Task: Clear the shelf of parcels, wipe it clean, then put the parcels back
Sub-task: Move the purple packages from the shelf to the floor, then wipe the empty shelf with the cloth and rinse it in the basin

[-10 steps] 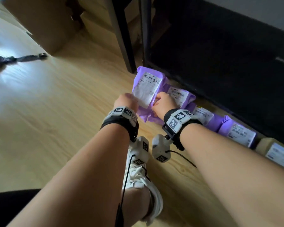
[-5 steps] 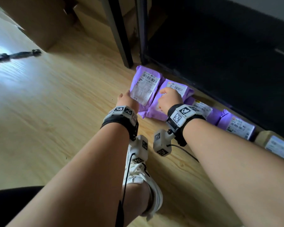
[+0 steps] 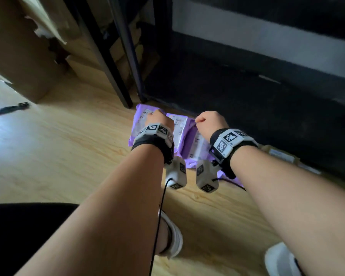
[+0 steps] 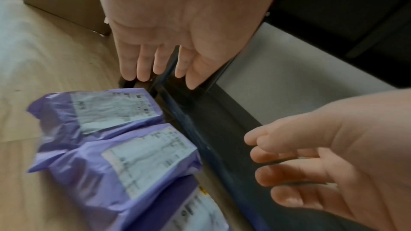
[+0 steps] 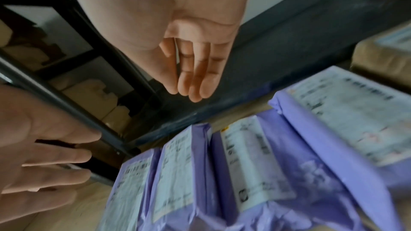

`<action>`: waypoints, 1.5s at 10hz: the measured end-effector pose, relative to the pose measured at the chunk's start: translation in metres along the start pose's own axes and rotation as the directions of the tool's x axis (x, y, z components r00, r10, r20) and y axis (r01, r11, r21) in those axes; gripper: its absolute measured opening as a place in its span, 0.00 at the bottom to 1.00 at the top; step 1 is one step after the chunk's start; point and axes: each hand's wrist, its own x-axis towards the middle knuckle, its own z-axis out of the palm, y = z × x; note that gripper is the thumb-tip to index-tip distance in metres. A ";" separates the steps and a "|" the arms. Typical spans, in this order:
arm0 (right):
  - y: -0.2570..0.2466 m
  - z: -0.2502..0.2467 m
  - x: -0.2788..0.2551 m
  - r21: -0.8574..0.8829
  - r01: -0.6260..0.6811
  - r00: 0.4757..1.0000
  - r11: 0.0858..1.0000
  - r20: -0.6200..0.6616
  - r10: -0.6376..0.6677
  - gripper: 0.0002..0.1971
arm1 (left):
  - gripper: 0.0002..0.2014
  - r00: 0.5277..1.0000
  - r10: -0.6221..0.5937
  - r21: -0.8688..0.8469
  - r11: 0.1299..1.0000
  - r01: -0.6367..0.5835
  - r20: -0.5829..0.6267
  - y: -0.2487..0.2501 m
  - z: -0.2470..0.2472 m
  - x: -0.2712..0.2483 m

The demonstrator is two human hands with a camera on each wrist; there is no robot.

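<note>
Several purple parcels with white labels lie in a row on the wooden floor, along the front of the dark bottom shelf (image 3: 237, 90). The leftmost parcel (image 3: 139, 118) (image 4: 95, 111) (image 5: 131, 182) and its neighbour (image 3: 180, 126) (image 4: 142, 164) (image 5: 175, 162) lie flat side by side. My left hand (image 3: 159, 120) (image 4: 155, 66) hovers above them with relaxed fingers and holds nothing. My right hand (image 3: 211, 121) (image 5: 193, 78) hangs above the third parcel (image 3: 197, 144) (image 5: 251, 161), also empty.
A brown parcel (image 3: 281, 154) (image 5: 382, 53) lies at the right end of the row. Cardboard boxes (image 3: 24, 56) stand at the left behind black shelf posts (image 3: 116, 66). A black strap (image 3: 8, 109) lies on the floor. My shoes (image 3: 174, 240) are below.
Both hands laid the leftmost purple parcel flat on the floor, let go of it and rose off the parcels. They are empty now.
</note>
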 end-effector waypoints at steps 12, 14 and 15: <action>0.243 -0.219 -0.125 0.184 -0.369 0.845 0.911 -0.342 0.412 0.20 | 0.22 0.706 0.628 0.219 0.677 -0.703 0.327 0.237 0.143 -0.209; 0.321 -0.236 -0.118 0.208 -0.510 0.779 0.835 -0.299 0.551 0.26 | 0.24 0.667 0.644 0.130 0.676 -0.725 0.374 0.263 0.206 -0.221; 0.352 -0.241 -0.105 0.195 -0.565 0.742 0.801 -0.304 0.598 0.29 | 0.24 0.635 0.664 0.105 0.654 -0.749 0.395 0.273 0.234 -0.220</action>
